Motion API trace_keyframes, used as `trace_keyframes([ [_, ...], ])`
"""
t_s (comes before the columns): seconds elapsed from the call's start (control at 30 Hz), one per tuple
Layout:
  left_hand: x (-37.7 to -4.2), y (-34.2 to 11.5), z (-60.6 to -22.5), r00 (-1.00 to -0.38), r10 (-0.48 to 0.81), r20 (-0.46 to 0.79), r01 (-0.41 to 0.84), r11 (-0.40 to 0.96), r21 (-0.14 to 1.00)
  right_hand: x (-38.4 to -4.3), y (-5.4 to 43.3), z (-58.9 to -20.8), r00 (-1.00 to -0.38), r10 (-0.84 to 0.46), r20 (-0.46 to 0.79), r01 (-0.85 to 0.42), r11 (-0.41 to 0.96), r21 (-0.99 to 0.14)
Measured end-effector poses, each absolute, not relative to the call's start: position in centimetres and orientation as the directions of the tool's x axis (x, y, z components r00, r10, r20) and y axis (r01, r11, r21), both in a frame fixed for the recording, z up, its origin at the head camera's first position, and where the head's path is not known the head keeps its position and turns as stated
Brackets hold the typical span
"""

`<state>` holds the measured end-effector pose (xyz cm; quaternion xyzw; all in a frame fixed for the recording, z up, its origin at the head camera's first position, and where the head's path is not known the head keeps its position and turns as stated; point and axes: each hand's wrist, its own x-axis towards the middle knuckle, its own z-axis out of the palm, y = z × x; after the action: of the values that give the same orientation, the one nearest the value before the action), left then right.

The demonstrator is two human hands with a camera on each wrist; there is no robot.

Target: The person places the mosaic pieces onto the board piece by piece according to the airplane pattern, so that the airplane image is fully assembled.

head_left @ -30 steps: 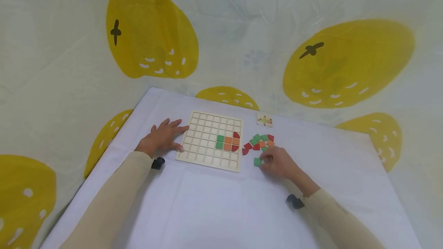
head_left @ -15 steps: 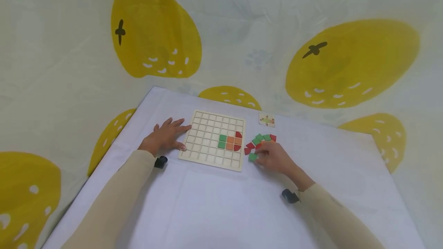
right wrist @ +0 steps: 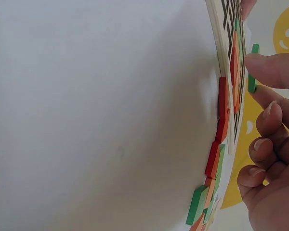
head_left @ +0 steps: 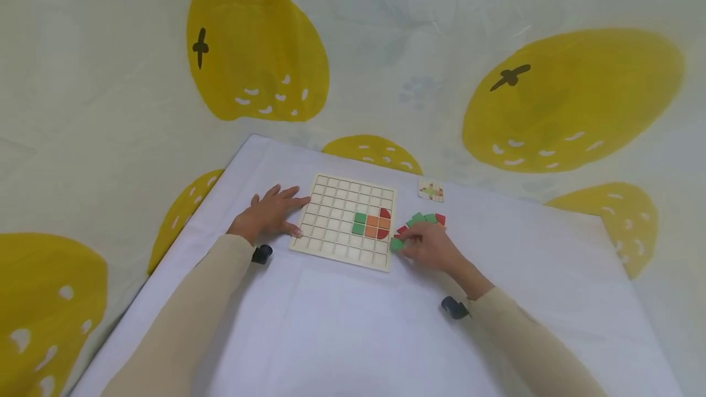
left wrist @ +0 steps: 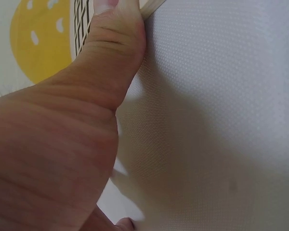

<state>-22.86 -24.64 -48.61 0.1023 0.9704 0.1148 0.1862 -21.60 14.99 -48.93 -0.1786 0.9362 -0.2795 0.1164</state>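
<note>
Pinching a green tile (head_left: 396,245) between thumb and index finger, the right hand (head_left: 436,247) held it raised above the white-covered counter (head_left: 331,336), just beside the right edge of the gridded board (head_left: 325,219). The other three fingers of that hand were curled inward, apart from the tile, as the right wrist view showed. The left hand (head_left: 270,213) was released: its fingers were spread, with the index fingertip and the thumb tip touching the board's left edge.

The board lay flat toward the far edge of the counter, nearer the far left corner than the far right corner. Seated in cells toward its right edge were two green squares (head_left: 360,218), three orange squares (head_left: 371,231) and two red quarter-round pieces (head_left: 383,234). Loose tiles (head_left: 430,218) in green, red and orange lay on the counter to the right of the board, partly covered by the right hand.

A small square card (head_left: 431,190) rested near the counter's far edge, beyond the loose tiles. Its print showed a coloured figure; finer detail was too small to read. Behind the far edge, a pale backdrop (head_left: 397,35) carried large yellow fruit prints (head_left: 259,41).
</note>
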Motion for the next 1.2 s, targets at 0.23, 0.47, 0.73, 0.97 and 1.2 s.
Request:
trace_keyframes([
  [0.23, -23.0, -24.6, -48.8, -0.903, 0.236, -0.359, 0.141, 0.953, 0.27, -21.9, 14.2, -48.9, -0.903, -0.421, -0.087, -0.296, 0.756, -0.584],
  [0.47, -22.7, -24.5, -48.6, -0.905, 0.237, -0.353, 0.142, 0.951, 0.276, -22.0, 13.2, -48.8, -0.904, -0.412, -0.11, -0.281, 0.769, -0.574],
  [0.73, -22.5, -24.4, -48.1, -0.898, 0.227, -0.377, 0.133, 0.956, 0.26, -22.4, 12.3, -49.0, -0.903, -0.413, -0.122, -0.266, 0.759, -0.595],
  [0.97, -22.7, -24.5, -48.1, -0.904, 0.22, -0.366, 0.126, 0.956, 0.264, -22.7, 11.5, -49.1, -0.898, -0.433, -0.081, -0.308, 0.749, -0.586],
  [1.2, -22.9, -24.6, -48.5, -0.903, 0.225, -0.366, 0.128, 0.954, 0.272, -22.8, 10.9, -49.3, -0.891, -0.436, -0.124, -0.27, 0.731, -0.627],
])
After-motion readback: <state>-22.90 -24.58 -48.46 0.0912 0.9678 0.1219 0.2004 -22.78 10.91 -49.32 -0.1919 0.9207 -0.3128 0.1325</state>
